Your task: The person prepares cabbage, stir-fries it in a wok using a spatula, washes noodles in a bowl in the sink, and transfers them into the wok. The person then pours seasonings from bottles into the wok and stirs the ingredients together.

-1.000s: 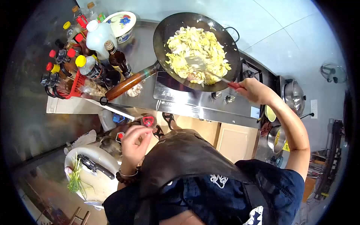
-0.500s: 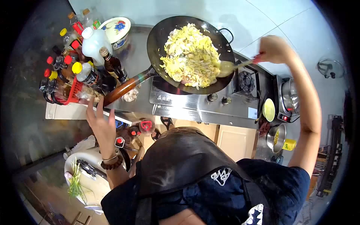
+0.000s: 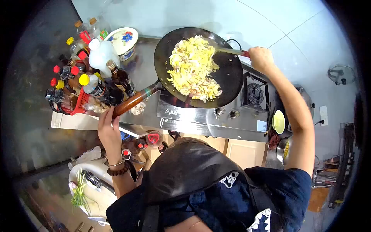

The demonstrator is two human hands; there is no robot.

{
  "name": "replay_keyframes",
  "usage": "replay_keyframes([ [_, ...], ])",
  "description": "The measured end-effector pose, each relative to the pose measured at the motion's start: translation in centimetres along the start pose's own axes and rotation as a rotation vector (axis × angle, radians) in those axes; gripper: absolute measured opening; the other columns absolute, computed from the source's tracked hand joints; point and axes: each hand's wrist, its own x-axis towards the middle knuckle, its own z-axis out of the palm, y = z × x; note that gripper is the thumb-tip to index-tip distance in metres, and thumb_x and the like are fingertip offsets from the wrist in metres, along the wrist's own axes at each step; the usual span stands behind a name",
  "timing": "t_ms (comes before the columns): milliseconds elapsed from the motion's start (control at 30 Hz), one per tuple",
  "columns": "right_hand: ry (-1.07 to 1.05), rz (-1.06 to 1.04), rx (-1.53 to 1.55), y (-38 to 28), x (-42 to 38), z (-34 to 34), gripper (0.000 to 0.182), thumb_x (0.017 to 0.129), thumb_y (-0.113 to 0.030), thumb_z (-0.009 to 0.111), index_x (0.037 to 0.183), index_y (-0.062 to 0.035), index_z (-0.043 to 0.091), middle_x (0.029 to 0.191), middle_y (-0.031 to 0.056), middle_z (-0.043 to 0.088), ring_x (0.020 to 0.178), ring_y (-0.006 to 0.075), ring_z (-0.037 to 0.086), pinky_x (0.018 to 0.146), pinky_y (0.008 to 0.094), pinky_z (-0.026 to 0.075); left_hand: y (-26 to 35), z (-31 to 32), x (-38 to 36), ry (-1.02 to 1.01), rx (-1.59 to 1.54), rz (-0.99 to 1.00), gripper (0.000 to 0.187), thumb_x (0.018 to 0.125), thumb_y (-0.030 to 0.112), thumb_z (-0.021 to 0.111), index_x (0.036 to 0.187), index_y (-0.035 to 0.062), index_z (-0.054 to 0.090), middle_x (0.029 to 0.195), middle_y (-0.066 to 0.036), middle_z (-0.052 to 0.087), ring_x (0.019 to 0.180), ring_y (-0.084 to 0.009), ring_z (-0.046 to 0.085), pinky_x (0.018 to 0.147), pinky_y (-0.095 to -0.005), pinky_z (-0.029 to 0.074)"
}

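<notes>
A dark wok (image 3: 232, 77) sits on the stove, with chopped yellow and white food (image 3: 193, 69) heaped over its left and middle part. My right hand (image 3: 261, 58) is closed round the red handle of a spatula (image 3: 228, 50), whose head lies at the upper edge of the food. The wok's wooden handle (image 3: 135, 103) points down to the left. My left hand (image 3: 109, 131) is at the end of that handle, its fingers curled against it.
Bottles and a white jug (image 3: 102, 58) crowd the left beside a red basket (image 3: 80, 102). A flowered lidded pot (image 3: 123, 41) stands behind. At right are a burner (image 3: 255, 92) and a green bowl (image 3: 278, 121). Green onions (image 3: 79, 193) lie on a board, lower left.
My right hand and the spatula have moved up and left, from the wok's right side to its upper part. My left hand has closed on the wooden handle. Bare wok shows at right.
</notes>
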Motion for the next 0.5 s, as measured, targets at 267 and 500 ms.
replay_keyframes([
  [267, 0.471, -0.399, -0.314, -3.0, -6.8, -6.2, 0.014, 0.070, -0.008, 0.059, 0.083, -0.0032, 0.061, 0.079, 0.0058, 0.057, 0.076, 0.0179, 0.059, 0.065, 0.0286, 0.048, 0.1, -0.5, 0.1, -0.033, -0.026, -0.009, 0.030, 0.079, 0.008, 0.061, 0.108, 0.0032, 0.059, 0.105, -0.015, 0.059, 0.094, -0.0319, 0.058, 0.081, -0.0369, 0.046],
  [500, -0.367, -0.133, 0.116, 0.2, -6.4, -9.8, 0.018, 0.074, -0.016, 0.063, 0.066, 0.0001, 0.064, 0.062, 0.0173, 0.060, 0.062, 0.0306, 0.061, 0.059, 0.0406, 0.048, 0.2, 0.0, -0.3, -0.013, 0.016, -0.036, 0.031, 0.080, 0.014, 0.061, 0.110, 0.0055, 0.059, 0.107, -0.014, 0.058, 0.097, -0.0306, 0.056, 0.084, -0.0368, 0.045],
])
